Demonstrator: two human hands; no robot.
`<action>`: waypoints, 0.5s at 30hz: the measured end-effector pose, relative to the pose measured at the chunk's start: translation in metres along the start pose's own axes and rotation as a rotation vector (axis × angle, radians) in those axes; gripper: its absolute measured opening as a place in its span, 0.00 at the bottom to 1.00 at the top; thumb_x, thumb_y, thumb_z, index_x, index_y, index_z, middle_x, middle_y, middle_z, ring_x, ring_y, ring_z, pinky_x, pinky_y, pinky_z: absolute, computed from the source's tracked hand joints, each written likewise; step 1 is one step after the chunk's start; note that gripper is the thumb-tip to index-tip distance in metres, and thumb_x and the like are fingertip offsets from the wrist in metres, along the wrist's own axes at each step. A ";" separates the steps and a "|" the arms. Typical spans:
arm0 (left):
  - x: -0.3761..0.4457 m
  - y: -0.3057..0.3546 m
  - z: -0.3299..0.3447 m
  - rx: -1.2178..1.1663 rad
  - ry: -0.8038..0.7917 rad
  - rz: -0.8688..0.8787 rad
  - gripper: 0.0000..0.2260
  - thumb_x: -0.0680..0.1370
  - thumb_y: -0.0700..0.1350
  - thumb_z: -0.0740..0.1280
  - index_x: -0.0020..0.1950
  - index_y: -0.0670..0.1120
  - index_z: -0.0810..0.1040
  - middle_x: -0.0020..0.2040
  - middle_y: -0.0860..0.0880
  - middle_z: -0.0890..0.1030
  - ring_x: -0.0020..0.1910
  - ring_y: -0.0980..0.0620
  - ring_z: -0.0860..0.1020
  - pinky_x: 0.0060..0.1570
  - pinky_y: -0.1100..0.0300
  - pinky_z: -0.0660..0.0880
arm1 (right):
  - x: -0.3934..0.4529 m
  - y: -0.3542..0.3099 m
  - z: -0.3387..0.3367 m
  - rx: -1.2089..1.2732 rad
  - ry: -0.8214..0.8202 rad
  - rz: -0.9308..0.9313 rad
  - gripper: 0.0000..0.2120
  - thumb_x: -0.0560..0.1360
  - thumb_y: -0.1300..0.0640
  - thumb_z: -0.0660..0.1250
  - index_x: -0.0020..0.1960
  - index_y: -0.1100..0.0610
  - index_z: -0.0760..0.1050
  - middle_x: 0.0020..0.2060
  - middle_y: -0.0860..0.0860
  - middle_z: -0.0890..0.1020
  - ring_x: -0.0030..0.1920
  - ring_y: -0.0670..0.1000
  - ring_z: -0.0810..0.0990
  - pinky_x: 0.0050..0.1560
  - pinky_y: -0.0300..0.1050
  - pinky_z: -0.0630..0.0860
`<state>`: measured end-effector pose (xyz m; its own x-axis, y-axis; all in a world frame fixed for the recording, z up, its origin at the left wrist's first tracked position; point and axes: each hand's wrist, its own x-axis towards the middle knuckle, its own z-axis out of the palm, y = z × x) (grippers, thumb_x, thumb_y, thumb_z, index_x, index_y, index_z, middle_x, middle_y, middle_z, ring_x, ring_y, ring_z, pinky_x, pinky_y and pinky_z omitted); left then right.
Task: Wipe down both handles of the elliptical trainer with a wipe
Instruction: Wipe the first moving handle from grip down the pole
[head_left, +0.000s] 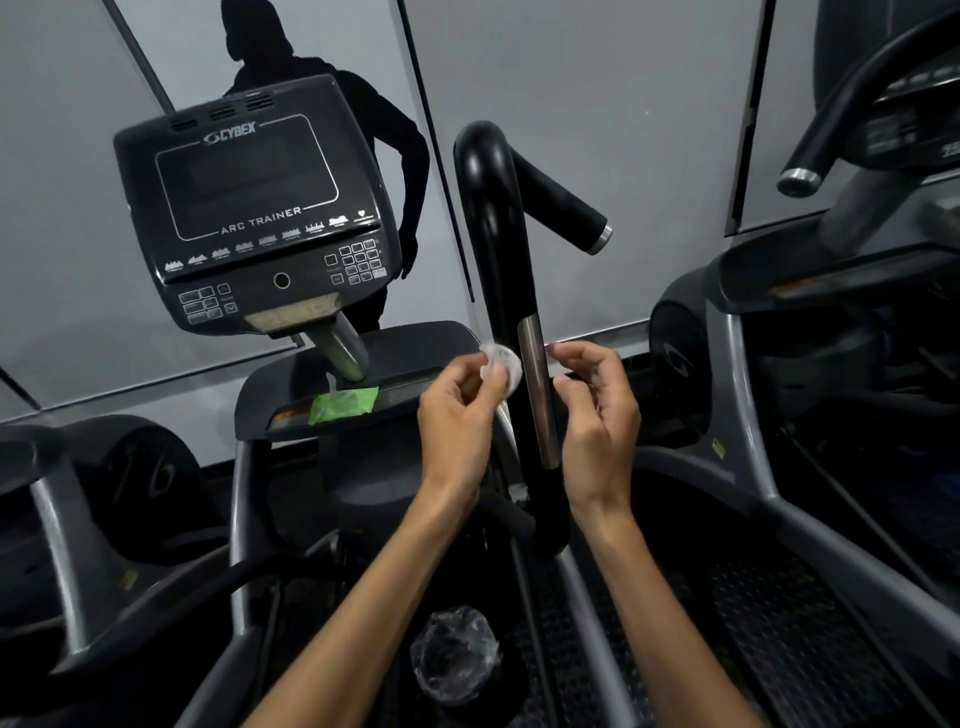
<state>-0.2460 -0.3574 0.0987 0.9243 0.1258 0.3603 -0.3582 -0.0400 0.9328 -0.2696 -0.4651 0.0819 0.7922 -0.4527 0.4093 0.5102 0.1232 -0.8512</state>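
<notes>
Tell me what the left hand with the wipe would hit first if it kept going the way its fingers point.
Most likely the black handle: the left hand, pinching the wipe, points up and to the right at it, just beside its metal strip. Depth is unclear, so it might pass in front.

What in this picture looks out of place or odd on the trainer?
A green wipe packet lies on the ledge below the console, a stray item there. Nothing looks spilled or damaged.

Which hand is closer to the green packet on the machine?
The left hand. It holds a white wipe just right of the green packet. The right hand is farther off, on the other side of the black handle.
</notes>
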 end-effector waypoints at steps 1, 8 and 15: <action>0.005 0.003 0.004 -0.002 0.041 0.024 0.03 0.81 0.40 0.69 0.51 0.44 0.82 0.43 0.51 0.84 0.44 0.59 0.80 0.48 0.65 0.76 | -0.001 -0.001 0.002 -0.002 0.011 0.002 0.09 0.77 0.59 0.63 0.55 0.53 0.79 0.52 0.47 0.84 0.58 0.47 0.81 0.60 0.43 0.76; -0.016 -0.005 0.011 0.165 0.108 0.013 0.05 0.82 0.48 0.68 0.55 0.50 0.81 0.46 0.53 0.86 0.47 0.60 0.83 0.51 0.62 0.78 | -0.002 -0.009 0.002 -0.044 0.040 0.004 0.06 0.79 0.58 0.65 0.53 0.54 0.80 0.46 0.46 0.84 0.50 0.48 0.83 0.54 0.47 0.79; 0.012 0.009 0.023 -0.095 0.076 -0.215 0.11 0.84 0.43 0.60 0.43 0.46 0.77 0.41 0.45 0.76 0.42 0.49 0.74 0.45 0.58 0.74 | 0.001 -0.018 0.004 -0.087 0.045 -0.035 0.05 0.80 0.61 0.65 0.52 0.54 0.80 0.45 0.45 0.83 0.49 0.45 0.82 0.56 0.46 0.78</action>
<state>-0.2350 -0.3788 0.1122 0.9693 0.1960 0.1487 -0.1685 0.0889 0.9817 -0.2766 -0.4646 0.0987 0.7575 -0.4948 0.4258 0.5046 0.0299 -0.8628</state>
